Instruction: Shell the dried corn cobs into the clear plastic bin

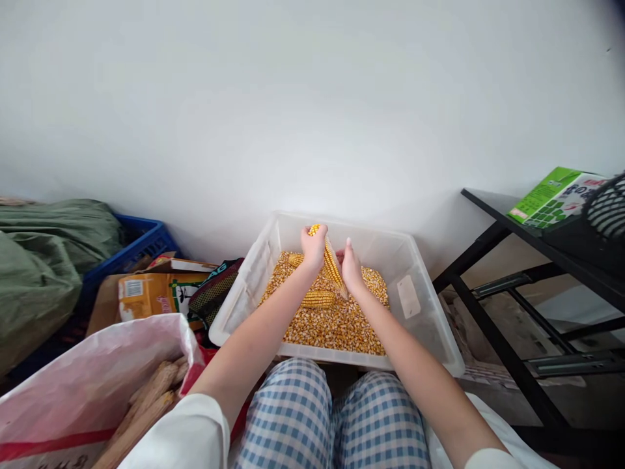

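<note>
My left hand (313, 248) clasps a corn cob (333, 266) slanting down beside my right hand (351, 267), whose grip is unclear; yellow kernels (331, 258) row the cob.

A: Hidden inside the tub (390, 253)?
B: Held ear (334, 268): partly covered by the left hand (313, 250). Lying ear (319, 299), set in from the near edge: left end behind the left forearm (266, 326).
A: Right hand (352, 268)?
B: Fingers mostly out of sight; contact with held ear undetermined.
A: Label (409, 296), tub's right side?
B: Illegible, too small.
A: Cut off by the frame?
B: Fan (608, 207), right; green sack (43, 260), left; white bag (83, 371), lower left.
</note>
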Demonstrator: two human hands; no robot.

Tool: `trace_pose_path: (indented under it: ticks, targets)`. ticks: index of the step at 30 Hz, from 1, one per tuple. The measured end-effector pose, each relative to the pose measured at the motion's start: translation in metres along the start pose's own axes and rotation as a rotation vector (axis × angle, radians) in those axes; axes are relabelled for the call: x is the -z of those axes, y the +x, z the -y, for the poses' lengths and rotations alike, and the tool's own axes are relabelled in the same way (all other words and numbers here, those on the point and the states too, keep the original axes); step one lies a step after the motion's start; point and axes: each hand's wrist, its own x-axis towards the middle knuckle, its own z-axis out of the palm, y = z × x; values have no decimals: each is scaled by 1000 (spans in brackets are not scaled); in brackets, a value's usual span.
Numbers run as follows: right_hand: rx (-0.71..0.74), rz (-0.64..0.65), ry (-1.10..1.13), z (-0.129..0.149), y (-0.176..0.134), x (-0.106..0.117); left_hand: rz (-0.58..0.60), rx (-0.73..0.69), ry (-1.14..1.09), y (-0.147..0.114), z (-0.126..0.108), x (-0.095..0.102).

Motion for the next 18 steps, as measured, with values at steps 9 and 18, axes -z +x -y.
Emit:
trace_pose_path:
  ticks: [9,18]
  targets:
    - [211,-75,-123,-1,-11,0,94,94,-5,-14,1,-2]
    - [-233,277,216,1,7,13,163,204,-38,-2,-11,4]
